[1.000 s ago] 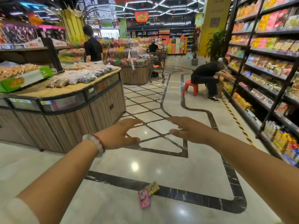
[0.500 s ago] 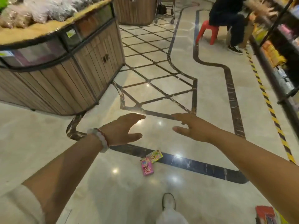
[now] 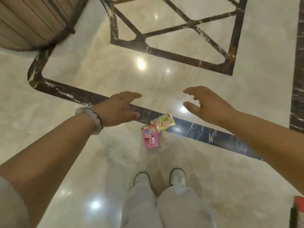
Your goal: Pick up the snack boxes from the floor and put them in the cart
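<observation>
On the glossy marble floor (image 3: 85, 162), just ahead of our two white shoes (image 3: 177, 176), lie the two snack boxes. We take the pink snack box (image 3: 150, 139) as our landmark: it lies flat on the pale stone, and the yellow-green snack box (image 3: 164, 123) touches its far right corner, resting partly on the dark marble inlay band (image 3: 205, 134) that runs diagonally past both.

Above and to the left of the pink box we hold our left hand (image 3: 118, 111) in the air, palm down, fingers straight and close together with the thumb apart, gripping nothing. A pale beaded bracelet (image 3: 93, 120) circles that wrist. Up and to the right of the pink box hangs our right hand (image 3: 209, 106), fingers loosely spread and slightly bent, also holding nothing. Neither hand touches a box.

Far beyond the pink box, to the upper left, we see the slatted wooden base of a display stand (image 3: 28, 22). Well off to its lower right, at the picture's edge, a red object (image 3: 299, 211) shows, too cut off to name.
</observation>
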A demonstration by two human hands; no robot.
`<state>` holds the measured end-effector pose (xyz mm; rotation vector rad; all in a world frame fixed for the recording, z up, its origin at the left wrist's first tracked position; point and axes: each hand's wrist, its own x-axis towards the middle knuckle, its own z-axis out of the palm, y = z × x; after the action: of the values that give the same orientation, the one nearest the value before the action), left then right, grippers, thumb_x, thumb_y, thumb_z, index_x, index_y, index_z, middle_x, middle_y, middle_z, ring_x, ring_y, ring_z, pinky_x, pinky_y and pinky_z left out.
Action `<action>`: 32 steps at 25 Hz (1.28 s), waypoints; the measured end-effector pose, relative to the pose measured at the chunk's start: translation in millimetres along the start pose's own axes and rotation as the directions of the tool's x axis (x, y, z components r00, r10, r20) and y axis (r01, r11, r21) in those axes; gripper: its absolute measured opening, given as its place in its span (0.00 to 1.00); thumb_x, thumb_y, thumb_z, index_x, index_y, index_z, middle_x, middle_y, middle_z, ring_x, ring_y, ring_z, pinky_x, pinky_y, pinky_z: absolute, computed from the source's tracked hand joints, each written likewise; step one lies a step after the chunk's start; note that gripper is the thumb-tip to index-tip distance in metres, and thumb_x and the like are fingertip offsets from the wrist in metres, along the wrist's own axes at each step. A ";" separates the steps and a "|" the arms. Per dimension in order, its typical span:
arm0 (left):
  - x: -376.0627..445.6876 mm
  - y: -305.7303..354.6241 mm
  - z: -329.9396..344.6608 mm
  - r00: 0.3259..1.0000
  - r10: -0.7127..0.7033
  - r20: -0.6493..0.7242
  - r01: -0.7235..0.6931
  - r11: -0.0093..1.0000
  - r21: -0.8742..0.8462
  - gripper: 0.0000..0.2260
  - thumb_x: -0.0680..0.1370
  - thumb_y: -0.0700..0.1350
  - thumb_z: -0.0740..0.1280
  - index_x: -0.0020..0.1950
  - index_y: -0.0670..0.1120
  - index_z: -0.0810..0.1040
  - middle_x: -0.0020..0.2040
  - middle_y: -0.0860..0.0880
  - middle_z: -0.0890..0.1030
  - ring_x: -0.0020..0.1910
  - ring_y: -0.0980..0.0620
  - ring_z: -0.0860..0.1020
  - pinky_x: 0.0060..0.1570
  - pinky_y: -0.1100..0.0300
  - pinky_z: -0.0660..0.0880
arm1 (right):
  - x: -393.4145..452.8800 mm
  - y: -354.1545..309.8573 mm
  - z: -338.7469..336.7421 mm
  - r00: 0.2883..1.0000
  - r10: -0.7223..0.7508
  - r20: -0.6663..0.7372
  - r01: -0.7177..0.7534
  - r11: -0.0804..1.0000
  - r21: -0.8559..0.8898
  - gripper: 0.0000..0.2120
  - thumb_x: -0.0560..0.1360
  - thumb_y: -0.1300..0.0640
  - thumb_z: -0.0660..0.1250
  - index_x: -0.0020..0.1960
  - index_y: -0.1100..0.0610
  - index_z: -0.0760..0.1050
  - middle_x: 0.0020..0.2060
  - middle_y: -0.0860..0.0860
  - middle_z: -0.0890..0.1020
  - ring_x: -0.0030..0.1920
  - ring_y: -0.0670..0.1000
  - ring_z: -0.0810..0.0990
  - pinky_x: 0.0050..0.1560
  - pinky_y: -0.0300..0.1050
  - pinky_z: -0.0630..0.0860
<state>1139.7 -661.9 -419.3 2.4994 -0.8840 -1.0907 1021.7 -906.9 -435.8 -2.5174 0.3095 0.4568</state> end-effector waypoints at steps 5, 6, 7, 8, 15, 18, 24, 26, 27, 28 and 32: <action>102.8 -88.5 135.1 0.999 -0.047 -0.004 0.047 0.999 0.005 0.28 0.77 0.49 0.65 0.74 0.51 0.59 0.74 0.50 0.61 0.72 0.50 0.61 0.67 0.59 0.58 | 80.2 85.7 133.5 0.997 0.002 0.083 0.001 1.000 -0.031 0.24 0.78 0.51 0.63 0.72 0.55 0.66 0.67 0.54 0.71 0.64 0.54 0.71 0.60 0.41 0.64; 123.1 -104.6 159.4 0.999 -0.052 0.005 0.052 0.999 0.009 0.28 0.77 0.50 0.65 0.74 0.51 0.58 0.75 0.51 0.61 0.72 0.51 0.61 0.67 0.60 0.58 | 95.8 100.3 156.4 0.996 -0.007 0.090 0.012 0.999 -0.049 0.24 0.78 0.50 0.63 0.72 0.54 0.65 0.68 0.53 0.70 0.65 0.53 0.70 0.61 0.40 0.63; 142.4 -118.2 179.5 0.998 -0.053 0.019 0.053 0.999 0.009 0.29 0.76 0.50 0.66 0.75 0.51 0.58 0.75 0.51 0.61 0.72 0.51 0.60 0.68 0.60 0.57 | 110.3 113.4 176.1 0.996 -0.017 0.091 0.023 0.998 -0.066 0.25 0.77 0.50 0.64 0.72 0.54 0.65 0.68 0.53 0.70 0.65 0.53 0.69 0.62 0.39 0.62; 160.6 -129.8 197.4 0.998 -0.051 0.038 0.051 0.999 0.008 0.30 0.76 0.51 0.66 0.75 0.51 0.58 0.75 0.51 0.60 0.72 0.51 0.60 0.68 0.60 0.57 | 124.2 125.1 194.7 0.995 -0.031 0.098 0.039 0.996 -0.082 0.26 0.77 0.50 0.65 0.72 0.54 0.65 0.68 0.53 0.70 0.66 0.53 0.69 0.63 0.39 0.61; 237.0 -172.7 285.7 0.991 -0.124 0.060 0.126 0.991 -0.034 0.38 0.70 0.52 0.73 0.74 0.51 0.58 0.72 0.51 0.64 0.70 0.49 0.62 0.67 0.56 0.62 | 187.9 171.5 303.9 0.975 -0.130 0.179 0.179 0.939 -0.292 0.31 0.72 0.47 0.69 0.72 0.53 0.64 0.67 0.52 0.70 0.66 0.54 0.67 0.62 0.45 0.65; 236.2 -177.1 310.5 0.987 -0.156 0.038 0.159 0.982 -0.098 0.38 0.65 0.54 0.76 0.71 0.52 0.62 0.67 0.50 0.70 0.64 0.50 0.69 0.64 0.54 0.69 | 186.1 174.0 330.5 0.953 -0.220 0.210 0.289 0.869 -0.402 0.34 0.72 0.43 0.68 0.73 0.53 0.63 0.73 0.53 0.64 0.71 0.55 0.62 0.67 0.46 0.61; 227.2 -181.4 334.5 0.934 -0.350 -0.075 0.269 0.823 -0.501 0.50 0.64 0.49 0.78 0.76 0.53 0.48 0.65 0.47 0.70 0.59 0.48 0.75 0.59 0.52 0.75 | 181.8 182.0 336.6 0.980 -0.155 0.127 0.197 0.863 -0.466 0.46 0.65 0.38 0.72 0.75 0.55 0.57 0.64 0.55 0.70 0.63 0.56 0.69 0.61 0.46 0.63; 223.7 -177.0 335.5 0.910 -0.412 -0.037 0.285 0.690 -0.665 0.46 0.68 0.46 0.76 0.76 0.52 0.48 0.58 0.51 0.73 0.51 0.51 0.77 0.52 0.56 0.76 | 174.7 182.5 338.4 0.989 0.057 0.137 0.006 0.908 -0.420 0.47 0.62 0.35 0.73 0.72 0.55 0.59 0.60 0.56 0.69 0.60 0.56 0.69 0.57 0.46 0.67; 223.0 -174.0 336.8 0.901 -0.433 -0.037 0.289 0.661 -0.692 0.42 0.70 0.45 0.74 0.75 0.51 0.50 0.56 0.51 0.74 0.49 0.51 0.77 0.50 0.58 0.76 | 170.4 183.0 340.8 0.978 0.146 0.150 -0.077 0.917 -0.390 0.46 0.61 0.34 0.73 0.70 0.55 0.61 0.60 0.56 0.68 0.61 0.56 0.68 0.57 0.47 0.68; 223.3 -171.7 338.7 0.891 -0.452 -0.044 0.286 0.634 -0.718 0.38 0.71 0.45 0.73 0.74 0.50 0.53 0.56 0.49 0.75 0.48 0.51 0.77 0.49 0.58 0.75 | 166.8 184.1 343.9 0.964 0.208 0.167 -0.136 0.921 -0.364 0.45 0.61 0.32 0.72 0.68 0.56 0.63 0.60 0.56 0.67 0.61 0.57 0.68 0.56 0.48 0.70; 225.0 -165.5 340.4 0.853 -0.521 -0.038 0.238 0.454 -0.859 0.35 0.70 0.42 0.74 0.71 0.49 0.57 0.53 0.49 0.76 0.49 0.50 0.76 0.44 0.61 0.74 | 157.2 184.6 354.2 0.942 0.290 0.168 -0.240 0.934 -0.265 0.43 0.61 0.29 0.70 0.65 0.55 0.65 0.60 0.55 0.68 0.61 0.56 0.72 0.55 0.49 0.71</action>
<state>1078.9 -677.7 -855.1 1.9150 0.3337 -0.8818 1017.7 -878.0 -864.0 -2.6413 0.5490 0.9056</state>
